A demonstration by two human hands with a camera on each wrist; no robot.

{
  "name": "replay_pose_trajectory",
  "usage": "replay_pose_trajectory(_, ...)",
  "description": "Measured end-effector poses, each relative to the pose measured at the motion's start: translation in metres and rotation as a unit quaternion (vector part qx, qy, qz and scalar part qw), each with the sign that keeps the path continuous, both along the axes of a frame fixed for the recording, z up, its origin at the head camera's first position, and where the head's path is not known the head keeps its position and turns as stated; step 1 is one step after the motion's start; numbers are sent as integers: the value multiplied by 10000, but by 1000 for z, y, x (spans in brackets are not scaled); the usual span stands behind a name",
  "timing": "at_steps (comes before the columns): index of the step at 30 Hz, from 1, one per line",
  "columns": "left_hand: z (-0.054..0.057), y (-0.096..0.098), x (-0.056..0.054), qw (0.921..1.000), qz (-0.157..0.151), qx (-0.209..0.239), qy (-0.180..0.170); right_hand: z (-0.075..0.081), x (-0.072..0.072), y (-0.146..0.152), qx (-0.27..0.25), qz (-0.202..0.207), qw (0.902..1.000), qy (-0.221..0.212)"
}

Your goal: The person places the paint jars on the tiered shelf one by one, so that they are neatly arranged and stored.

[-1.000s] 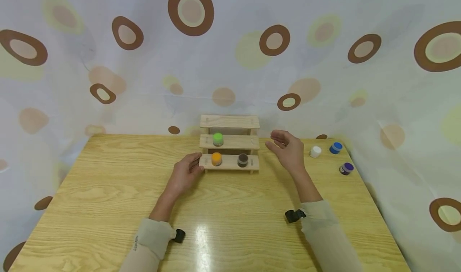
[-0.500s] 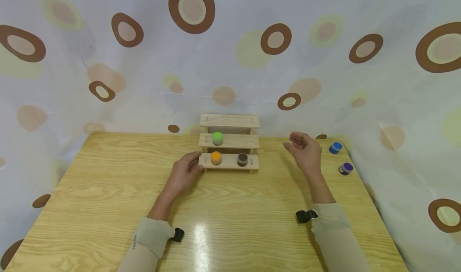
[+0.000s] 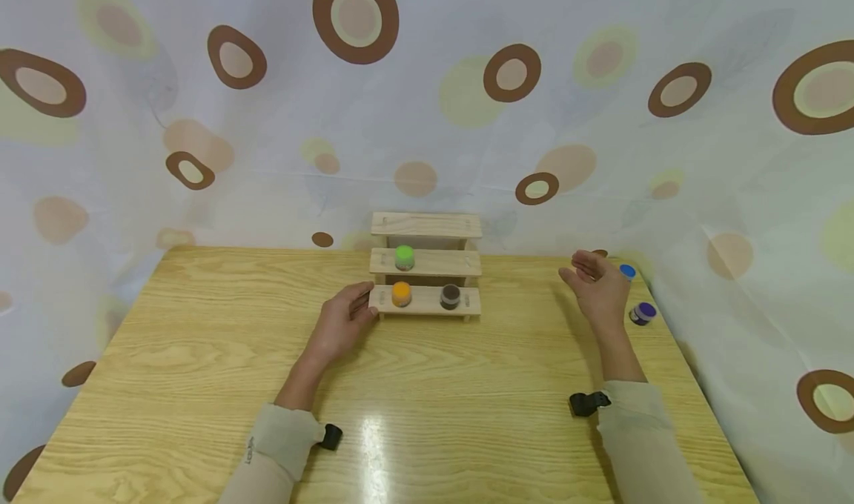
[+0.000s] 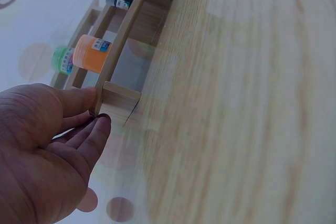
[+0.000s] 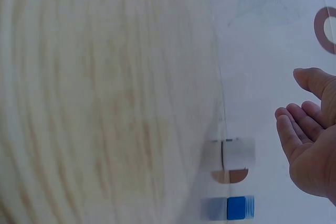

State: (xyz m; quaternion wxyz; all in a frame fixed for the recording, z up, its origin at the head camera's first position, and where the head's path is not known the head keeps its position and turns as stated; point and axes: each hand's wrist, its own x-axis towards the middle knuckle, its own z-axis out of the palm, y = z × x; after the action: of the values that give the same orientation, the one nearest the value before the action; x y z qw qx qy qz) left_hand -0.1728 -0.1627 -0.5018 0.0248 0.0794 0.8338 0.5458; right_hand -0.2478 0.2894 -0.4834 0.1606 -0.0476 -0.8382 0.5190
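Observation:
A three-step wooden display rack [image 3: 427, 224] stands at the back of the table. My left hand [image 3: 342, 325] pinches the left end of its lowest step, thumb and fingertips around the board's edge in the left wrist view. That step carries an orange paint jar [image 3: 401, 294] and a black paint jar [image 3: 450, 296]; a green one [image 3: 404, 257] stands on the middle step. My right hand [image 3: 600, 293] is over the table's right side, thumb and fingers apart, holding nothing. It hides the white jar [image 5: 239, 153] in the head view and partly covers the blue jar [image 3: 626, 272].
A purple jar [image 3: 643, 313] stands near the right edge of the wooden table [image 3: 434, 400], just right of my right hand. A patterned white sheet [image 3: 427, 118] hangs behind the table and along its right side.
My right hand has moved right, away from the rack, passing in front of the white jar and reaching the blue one in view. My left hand has stayed on the rack.

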Motion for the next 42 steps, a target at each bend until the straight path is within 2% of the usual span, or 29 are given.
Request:
replay_pose_trajectory(9,1,0,0,10000,14,-17,0,-2,3,15,-121,-279,9988,-395)
replay_pose_trajectory(17,0,1,1,10000,17,31,-6,-5,6,24,-268,-472,9979,-351)
replay_pose_trajectory(24,1,1,-1,10000,44,-22,30,-9,4,37,-117,-613,9974,-372)
replay_pose_trajectory(30,1,2,0,10000,38,-20,-14,-12,5,43,-37,-577,9976,-380)
replay_pose_trajectory(37,0,1,-1,10000,48,-25,-40,-15,2,46,160,-502,9947,-881)
replay_pose_trajectory(42,-1,1,-1,9999,44,27,-87,-19,1,48,238,-432,9943,-941)
